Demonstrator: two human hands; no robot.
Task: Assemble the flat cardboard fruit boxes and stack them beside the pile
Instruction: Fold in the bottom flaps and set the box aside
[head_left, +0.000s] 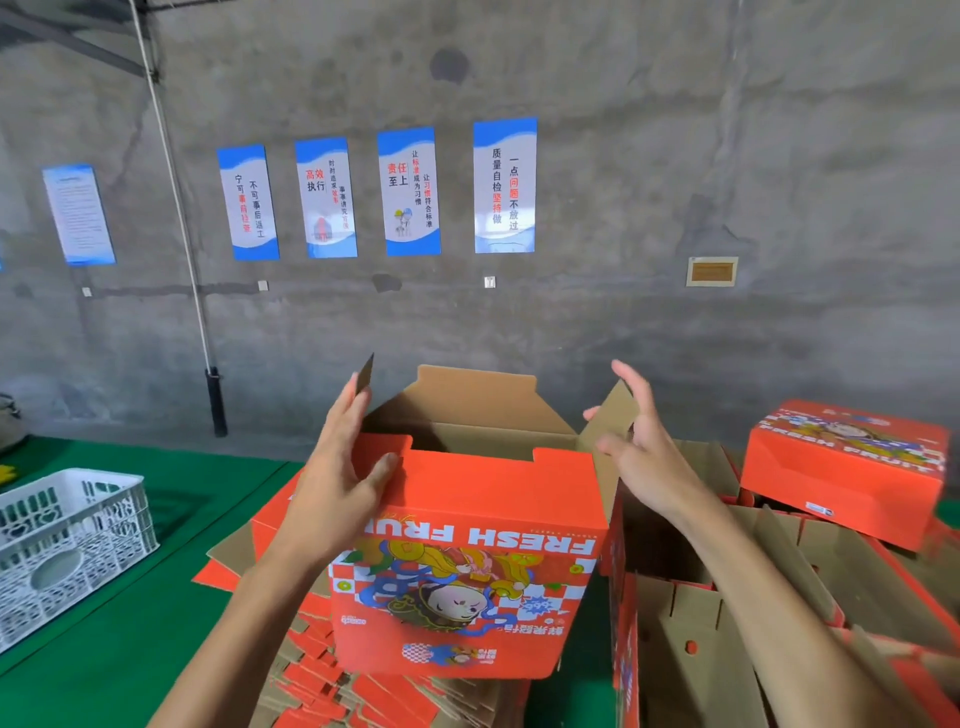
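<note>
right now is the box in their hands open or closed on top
Open. The box shows its bare brown inside, with top flaps standing up; the left hand holds one side, the right hand touches a flap.

Both forearms are bare to the frame's edge, with no sleeves, gloves, rings or watch on either hand.
</note>
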